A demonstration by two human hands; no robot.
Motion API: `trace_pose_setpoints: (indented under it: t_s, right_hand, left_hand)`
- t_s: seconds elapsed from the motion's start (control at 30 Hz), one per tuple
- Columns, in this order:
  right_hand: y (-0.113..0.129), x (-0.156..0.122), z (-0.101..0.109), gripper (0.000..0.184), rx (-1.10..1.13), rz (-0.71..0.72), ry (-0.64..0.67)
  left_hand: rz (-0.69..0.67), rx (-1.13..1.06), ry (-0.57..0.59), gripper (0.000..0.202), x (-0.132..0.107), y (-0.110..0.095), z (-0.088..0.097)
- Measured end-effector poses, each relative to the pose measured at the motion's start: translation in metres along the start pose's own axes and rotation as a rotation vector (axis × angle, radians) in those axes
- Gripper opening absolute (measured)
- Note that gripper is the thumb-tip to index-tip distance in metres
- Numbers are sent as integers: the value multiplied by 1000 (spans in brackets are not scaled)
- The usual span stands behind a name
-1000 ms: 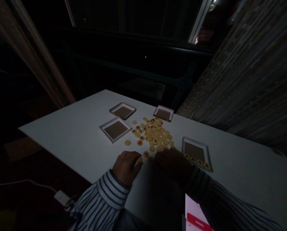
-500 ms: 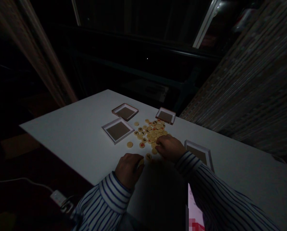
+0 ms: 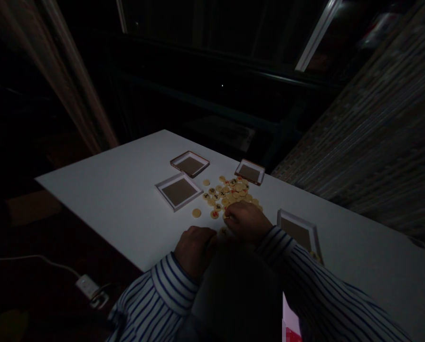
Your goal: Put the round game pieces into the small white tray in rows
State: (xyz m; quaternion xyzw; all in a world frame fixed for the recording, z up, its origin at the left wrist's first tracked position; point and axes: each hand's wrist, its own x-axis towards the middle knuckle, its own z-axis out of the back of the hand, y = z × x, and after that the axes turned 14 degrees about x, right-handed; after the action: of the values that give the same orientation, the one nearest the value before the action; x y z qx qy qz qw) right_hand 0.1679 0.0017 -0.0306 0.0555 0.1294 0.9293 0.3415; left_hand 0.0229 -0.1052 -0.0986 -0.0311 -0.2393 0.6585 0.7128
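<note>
Round, pale yellow Chinese chess pieces (image 3: 239,194) lie in a loose pile on the white table (image 3: 112,190), some with red or black characters facing up. My right hand (image 3: 248,221) is at the near edge of the pile, fingers curled down among the pieces; its fingertips are dim, and what they pinch is unclear. To the left and nearer me, my left hand (image 3: 195,249) is closed, thumb against finger, around a chess piece that barely shows in the shadow. One black-marked piece (image 3: 223,231) lies between the hands. A plain piece (image 3: 196,213) sits apart at the left.
Shallow open box parts surround the pile: a white-rimmed tray (image 3: 159,189) at left, a brown-edged one (image 3: 172,164) behind it, another (image 3: 261,178) at the back, and one (image 3: 317,232) beside my right forearm. A lit phone screen (image 3: 290,316) is near me. A power strip (image 3: 87,286) hangs at left.
My right hand has moved slightly left and toward me, covering a piece at the pile's near edge. The piece in my left hand shows less. The view has shifted a little.
</note>
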Motion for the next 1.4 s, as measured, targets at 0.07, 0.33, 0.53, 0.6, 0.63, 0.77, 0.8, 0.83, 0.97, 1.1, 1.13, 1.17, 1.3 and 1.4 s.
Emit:
trace_pose_setpoints:
  t_s: [0.07, 0.33, 0.53, 0.6, 0.63, 0.77, 0.8, 0.83, 0.97, 1.1, 1.13, 1.17, 1.3, 1.4]
  right_hand:
    - [4, 3, -2, 17, -23, 25, 34]
    - [4, 7, -7, 19, -71, 47, 112]
    - [4, 5, 2, 23, -38, 60, 55]
    - [4, 4, 6, 24, -22, 55, 19]
    - [4, 3, 7, 24, -18, 57, 2]
    - [6, -2, 10, 25, -3, 78, -62]
    - [7, -3, 10, 25, 2, 85, -79]
    - [9, -4, 10, 24, 8, 95, -97]
    - [18, -8, 9, 24, 42, 173, -146]
    - [26, -10, 6, 24, 66, 258, -175]
    - [27, -10, 5, 23, 75, 280, -181]
    - [27, -10, 4, 23, 84, 300, -182]
    - [31, -11, 2, 23, 105, 336, -169]
    - [36, -11, -1, 25, 120, 351, -156]
  left_hand:
    - [2, -1, -5, 25, 0, 1, -1]
    - [1, 5, -6, 26, 1, 0, 0]
    - [34, -75, -76, 23, -2, 0, 1]
    - [84, -121, -116, 22, -3, 0, 1]
    - [114, -161, -132, 22, -4, 1, 1]
    - [290, -449, -146, 25, -4, 2, 1]
    - [345, -533, -144, 26, -3, 2, 2]
    - [393, -612, -142, 28, -2, 2, 3]
    - [528, -874, -179, 31, 2, 1, 10]
    - [592, -1072, -189, 34, 1, 1, 11]
    - [599, -1112, -188, 35, 1, 2, 10]
    - [600, -1143, -188, 35, 0, 3, 9]
    - [578, -1174, -194, 38, -2, 9, 2]
    - [582, -1173, -202, 39, -2, 11, 0]
